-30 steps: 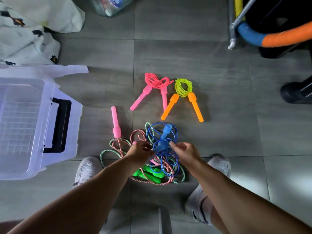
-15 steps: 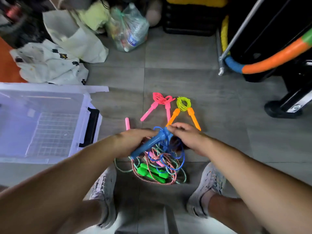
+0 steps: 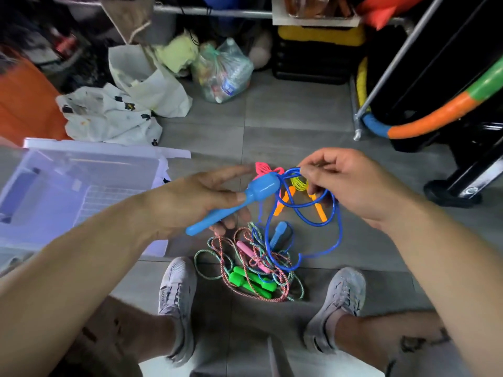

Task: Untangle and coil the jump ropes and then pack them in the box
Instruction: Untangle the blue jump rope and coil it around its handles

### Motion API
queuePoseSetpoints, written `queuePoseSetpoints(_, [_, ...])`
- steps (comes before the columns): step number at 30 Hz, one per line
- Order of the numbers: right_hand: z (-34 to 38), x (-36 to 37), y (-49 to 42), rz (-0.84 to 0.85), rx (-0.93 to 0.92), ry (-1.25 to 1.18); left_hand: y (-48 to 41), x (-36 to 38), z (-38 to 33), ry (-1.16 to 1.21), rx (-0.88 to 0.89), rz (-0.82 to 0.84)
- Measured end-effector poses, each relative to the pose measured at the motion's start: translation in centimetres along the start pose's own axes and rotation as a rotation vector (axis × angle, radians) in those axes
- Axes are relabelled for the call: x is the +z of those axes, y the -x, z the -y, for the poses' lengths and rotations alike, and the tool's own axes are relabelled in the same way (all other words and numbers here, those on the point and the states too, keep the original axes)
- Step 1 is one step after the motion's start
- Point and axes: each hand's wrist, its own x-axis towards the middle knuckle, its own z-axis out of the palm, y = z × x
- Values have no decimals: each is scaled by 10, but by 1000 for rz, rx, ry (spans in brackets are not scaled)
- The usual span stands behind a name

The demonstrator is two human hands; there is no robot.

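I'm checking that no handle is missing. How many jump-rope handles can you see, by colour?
Blue plastic handles: 2
Green plastic handles: 2
Orange plastic handles: 2
Pale pink plastic handle: 1
Total: 7 in view; the left hand may hide more.

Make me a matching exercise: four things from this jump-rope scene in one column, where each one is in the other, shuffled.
Things
1. raised blue handle
2. blue cord
3. green handles
4. clear box

Places
A. on the floor at the left
B. pinched by the right hand
C. in the tangle between the shoes
D. gripped by the left hand

Pairs: 1-D, 2-B, 3-C, 4-A
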Motion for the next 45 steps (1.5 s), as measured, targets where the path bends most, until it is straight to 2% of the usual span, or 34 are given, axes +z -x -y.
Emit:
queuePoseSetpoints(4, [-1, 11, -4, 19, -8, 24, -10, 10, -2, -15, 14, -56])
queuePoseSetpoints(8, [3, 11, -6, 103, -86, 134, -22, 14, -1, -249, 103, 6])
queuePoseSetpoints(11, [9, 7, -4, 178, -158, 109, -32, 18, -8, -401, 169, 35])
queuePoseSetpoints(15, [12, 3, -8, 193, -162, -25, -39, 24, -20, -202, 167, -33])
queuePoseSetpoints(19, [7, 8, -16, 33, -56, -245, -45, 19, -25, 19, 115, -58])
queuePoseSetpoints(21, [3, 10, -19, 23, -44, -288, -48, 16, -28, 80, 127, -27])
queuePoseSetpoints(23, [-6, 10, -23, 86, -35, -267, -50, 13, -31, 115, 152, -37])
queuePoseSetpoints(25, [-14, 14, -26, 219, -28, -264, -52, 10, -33, 177, 157, -44])
queuePoseSetpoints(28, [-25, 20, -31, 368, 55, -335, -56, 7, -31, 245, 140, -40])
queuePoseSetpoints(31, [-31, 19, -35, 320, 111, -317, -58, 1, -26, 253, 103, -135])
queuePoseSetpoints(33, [-36, 12, -38, 297, 170, -235, -58, -5, -24, 344, 82, -233])
queuePoseSetpoints(39, [-45, 3, -35, 375, 340, 6, -57, -41, -18, 549, 26, -530])
queuePoseSetpoints(42, [-52, 4, -37, 225, 345, 114, -57, -60, -11, 408, 54, -788])
queuePoseSetpoints(45, [-49, 0, -43, 41, 320, -27, -62, -62, 2, 92, 75, -852])
